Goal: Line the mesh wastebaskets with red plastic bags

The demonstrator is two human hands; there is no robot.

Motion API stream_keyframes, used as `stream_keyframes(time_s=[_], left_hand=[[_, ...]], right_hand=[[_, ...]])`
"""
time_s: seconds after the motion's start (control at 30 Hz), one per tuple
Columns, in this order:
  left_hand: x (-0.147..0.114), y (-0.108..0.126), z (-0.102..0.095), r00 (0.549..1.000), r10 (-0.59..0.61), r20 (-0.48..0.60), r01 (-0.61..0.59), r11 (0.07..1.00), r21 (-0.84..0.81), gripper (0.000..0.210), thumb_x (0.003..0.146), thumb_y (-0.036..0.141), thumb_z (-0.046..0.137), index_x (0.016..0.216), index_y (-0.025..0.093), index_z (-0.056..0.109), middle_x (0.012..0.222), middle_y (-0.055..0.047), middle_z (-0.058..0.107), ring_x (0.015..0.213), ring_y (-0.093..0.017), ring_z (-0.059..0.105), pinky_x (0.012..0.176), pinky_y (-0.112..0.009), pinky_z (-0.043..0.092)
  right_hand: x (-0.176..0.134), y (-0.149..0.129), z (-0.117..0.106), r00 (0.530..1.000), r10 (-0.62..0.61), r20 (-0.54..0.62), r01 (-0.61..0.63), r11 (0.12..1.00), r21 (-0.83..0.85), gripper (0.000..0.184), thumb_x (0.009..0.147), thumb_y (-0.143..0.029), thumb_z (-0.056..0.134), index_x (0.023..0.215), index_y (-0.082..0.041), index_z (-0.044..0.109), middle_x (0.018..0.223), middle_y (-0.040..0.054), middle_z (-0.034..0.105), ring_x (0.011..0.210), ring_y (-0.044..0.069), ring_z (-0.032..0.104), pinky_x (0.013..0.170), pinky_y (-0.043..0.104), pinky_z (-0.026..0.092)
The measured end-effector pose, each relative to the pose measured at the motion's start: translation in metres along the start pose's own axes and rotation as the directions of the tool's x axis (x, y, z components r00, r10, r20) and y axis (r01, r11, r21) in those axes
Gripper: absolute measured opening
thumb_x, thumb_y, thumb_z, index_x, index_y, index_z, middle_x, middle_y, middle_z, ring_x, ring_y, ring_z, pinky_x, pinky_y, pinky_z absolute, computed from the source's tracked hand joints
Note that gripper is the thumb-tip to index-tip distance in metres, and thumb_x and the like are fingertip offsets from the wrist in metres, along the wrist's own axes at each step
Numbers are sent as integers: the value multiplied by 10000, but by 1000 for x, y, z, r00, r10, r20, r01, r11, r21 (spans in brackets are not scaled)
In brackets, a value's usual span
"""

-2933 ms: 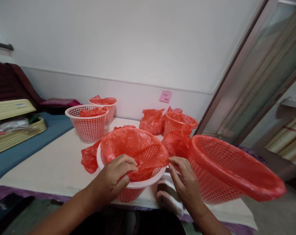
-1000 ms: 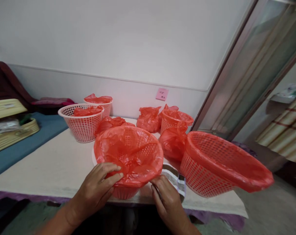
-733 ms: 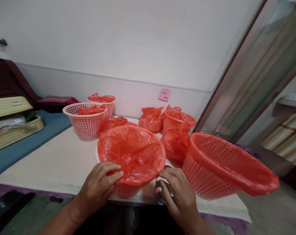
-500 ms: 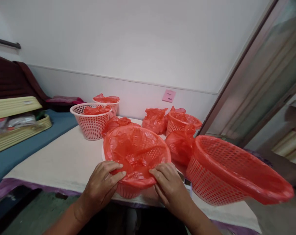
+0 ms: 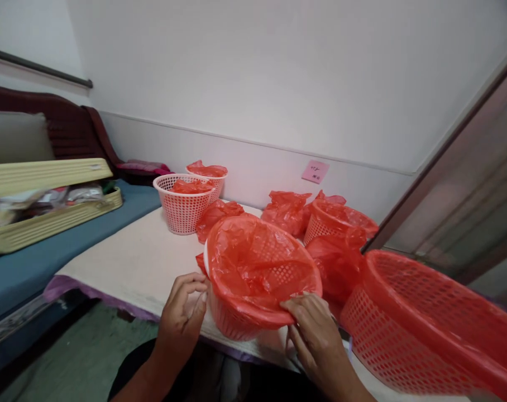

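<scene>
Right hand (image 5: pixel 314 329) pinched the folded edge of the red bag (image 5: pixel 237 251), thumb below and fingers on top, at the near right rim of the pale basket (image 5: pixel 234 324). Left hand (image 5: pixel 182 318) hung just left of that basket, fingers curled, thumb apart from them, nothing seen in its grip; couldn't tell if a fingertip touched the basket wall. Bag lined the inside and lapped over the rim on the near and right sides; a strip of bare rim showed at left. Basket was at the near middle of the tabletop (image 5: pixel 123 262), tilted a bit.

Far left: white basket (image 5: pixel 182 206) with red plastic inside, another small basket (image 5: pixel 218 188) behind it, also with red plastic. Crumpled bag (image 5: pixel 220 218) just right of those. Far middle: bunched bag (image 5: pixel 286 211), next to a lined basket (image 5: pixel 318 230) on its right. Nearer, puffed bag (image 5: pixel 337 259) sat between the pale basket and a big lined basket (image 5: pixel 404 329) at near right, cut by the picture edge. Pink note (image 5: pixel 315 171) was on the far wall, writing too small to read. Left of the tabletop, an open yellow case (image 5: pixel 48 173) lay on the blue bed (image 5: pixel 23 273).
</scene>
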State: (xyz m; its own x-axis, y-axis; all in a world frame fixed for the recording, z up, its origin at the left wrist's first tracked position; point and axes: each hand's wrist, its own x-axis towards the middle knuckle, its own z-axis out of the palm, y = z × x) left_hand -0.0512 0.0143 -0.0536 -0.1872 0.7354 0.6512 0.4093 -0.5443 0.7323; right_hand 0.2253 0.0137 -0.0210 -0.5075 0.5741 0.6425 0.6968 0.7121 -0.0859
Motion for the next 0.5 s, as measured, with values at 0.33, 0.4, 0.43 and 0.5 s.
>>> stream_keyframes(time_s=[0.33,0.4,0.43,0.5], left_hand=[[-21,26,40,692,-646,323,677,424,-601,499,610,587,782,716,187,505,602,14,615,529,-112,556,554,-237,443],[-20,35,40,697,-614,371,679,399,-616,478,625,566,782,720,178,519,599,7,608,542,-111,543,572,-245,446],[-19,39,39,700,-592,399,681,384,-624,450,654,545,771,736,169,537,622,-1,615,570,-113,546,601,-253,455],[-20,45,35,704,-550,449,685,358,-635,398,710,505,746,774,153,572,689,-18,633,636,-120,558,651,-262,464]], right_hand=[[-2,6,3,989,-133,-57,129,989,-75,190,919,-149,463,1065,-177,582,910,51,613,863,178,571,807,331,429],[-5,10,1,978,-200,-59,190,971,-143,177,924,-189,463,1037,-195,599,870,40,643,815,173,606,774,318,453],[-8,12,-1,968,-244,-54,231,956,-179,173,924,-209,470,1029,-206,608,854,32,659,797,170,624,765,312,463],[-17,14,-3,952,-303,-42,285,928,-239,168,928,-241,479,1010,-227,625,824,18,685,771,169,652,761,307,479]])
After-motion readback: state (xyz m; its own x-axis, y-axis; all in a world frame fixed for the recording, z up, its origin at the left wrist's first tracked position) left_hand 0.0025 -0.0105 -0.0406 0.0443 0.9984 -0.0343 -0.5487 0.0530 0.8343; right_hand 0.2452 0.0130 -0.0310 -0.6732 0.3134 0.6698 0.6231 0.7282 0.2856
